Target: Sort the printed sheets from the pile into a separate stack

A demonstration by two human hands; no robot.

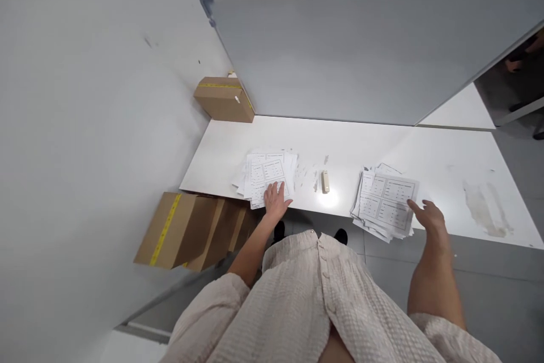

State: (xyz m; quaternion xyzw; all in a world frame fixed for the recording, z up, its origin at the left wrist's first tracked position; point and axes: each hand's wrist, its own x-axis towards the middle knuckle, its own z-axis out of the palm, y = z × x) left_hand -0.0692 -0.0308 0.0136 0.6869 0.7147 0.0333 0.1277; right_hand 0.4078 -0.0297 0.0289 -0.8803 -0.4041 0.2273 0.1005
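A loose pile of printed sheets (267,169) lies at the left part of the white table, its edges uneven. My left hand (275,200) rests on the near right corner of this pile, fingers spread flat. Further right is a second untidy pile of printed sheets (390,199), overhanging the table's front edge. At its right side, my right hand (427,214) is held with thumb and fingers apart, the thumb tip at the edge of the top sheet. Between the two piles lies a small beige oblong object (325,182), whose kind I cannot make out.
A whiteboard panel (340,57) stands along the back of the white table (340,142). One cardboard box (223,103) sits at the table's back left corner. More cardboard boxes (170,233) stand below the left end, beside the wall. Grey smudges mark the tabletop.
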